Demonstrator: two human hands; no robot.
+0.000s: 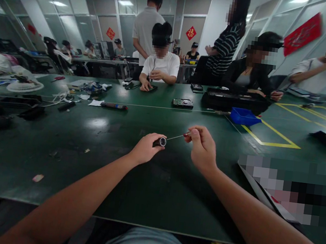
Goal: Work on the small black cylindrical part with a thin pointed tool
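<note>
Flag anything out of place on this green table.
A small pale scrap lies on the table by its near edge, left of the left hand, like stray litter; farther back, white cable sprawls untidily. No spill stands out.

Cylinder point(157, 142): black, silvery rim. Thin tool point(175, 137): silvery shaft, red at grip. Tabletop point(154, 192): dark green, yellow lines point(280, 146). Tray point(242, 118): blue. Banner point(303, 34): red. Striped top point(225, 52): black, white.

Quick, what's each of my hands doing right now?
Left hand: closed around a dark cylindrical object.
Right hand: closed, pinching a thin screwdriver-like tool that points toward the cylinder.
</note>
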